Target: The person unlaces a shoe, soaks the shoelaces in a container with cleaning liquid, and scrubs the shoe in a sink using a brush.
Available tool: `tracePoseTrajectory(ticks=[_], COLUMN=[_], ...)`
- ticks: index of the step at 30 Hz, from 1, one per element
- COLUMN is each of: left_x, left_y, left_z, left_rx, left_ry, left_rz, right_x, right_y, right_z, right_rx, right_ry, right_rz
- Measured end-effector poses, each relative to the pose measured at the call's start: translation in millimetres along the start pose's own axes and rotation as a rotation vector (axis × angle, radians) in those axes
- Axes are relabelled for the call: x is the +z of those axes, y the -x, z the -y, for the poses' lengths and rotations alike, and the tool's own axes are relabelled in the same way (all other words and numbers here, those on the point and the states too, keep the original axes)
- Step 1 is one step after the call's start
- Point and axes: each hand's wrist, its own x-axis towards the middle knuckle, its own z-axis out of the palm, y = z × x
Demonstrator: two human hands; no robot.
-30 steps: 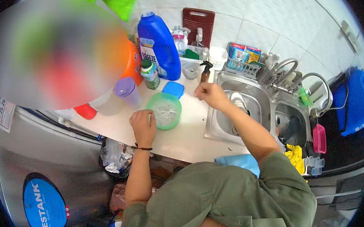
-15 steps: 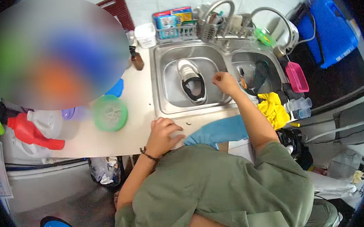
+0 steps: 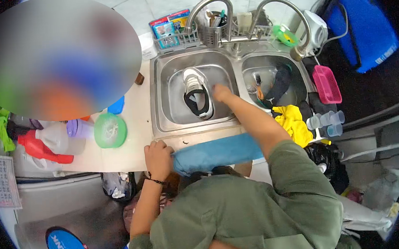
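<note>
A white and black sneaker (image 3: 193,81) lies in the left sink basin (image 3: 173,112), its toe toward the back. My right hand (image 3: 222,93) is over this basin, close to the shoe's right side. Its fingers are curled and mostly hidden, so I cannot make out anything in them or whether they touch the shoe. At the counter's front edge my left hand (image 3: 157,156) rests with bent, slightly spread fingers and holds nothing visible. Right beside it, a blue cloth (image 3: 215,154) is stretched along the edge.
The right basin (image 3: 255,67) holds a dark shoe-like item (image 3: 280,86) and an orange-handled brush (image 3: 259,89). Two curved faucets (image 3: 233,22) rise behind. A green tub (image 3: 110,130) stands left; a yellow cloth (image 3: 292,123), clear cups (image 3: 328,119) and pink basket (image 3: 326,85) are right.
The view has shifted, so the sink sits further left. My right hand has moved nearer to the sneaker. My left hand has settled on the counter edge next to the blue cloth.
</note>
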Motion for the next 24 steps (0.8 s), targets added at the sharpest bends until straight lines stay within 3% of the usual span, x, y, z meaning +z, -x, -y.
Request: tracePoseTrajectory(ticks=[3, 6, 8, 10, 11, 14, 16, 20, 24], left_x=[-5, -11, -13, -5, 1, 16, 20, 21, 12], left_y=[8, 17, 22, 17, 15, 16, 5, -27, -59], left_z=[-1, 0, 2, 3, 3, 4, -2, 19, 57], left_rx=[-0.103, -0.155, -0.19, -0.066, -0.005, 0.309, 0.365, 0.501, 0.457], left_ry=[-0.046, -0.055, 0.019, 0.109, 0.154, 0.538, 0.525, 0.412, 0.215], left_rz=[0.036, 0.109, 0.118, -0.019, -0.092, 0.221, 0.345, 0.419, 0.438], right_x=[17, 27, 31, 35, 37, 45, 33, 52, 48], right_y=[-27, -15, -7, -3, -2, -10, -14, -43, -40], right_z=[11, 17, 19, 18, 14, -5, -9, -24, -15], right_rx=[0.16, 0.457, 0.535, 0.613, 0.547, 0.427, 0.454, 0.444, 0.55], right_ry=[-0.348, -0.566, -0.523, -0.48, -0.526, -0.648, -0.689, -0.611, -0.705], right_rz=[0.04, -0.077, -0.147, -0.227, -0.23, -0.15, 0.022, -0.117, -0.138])
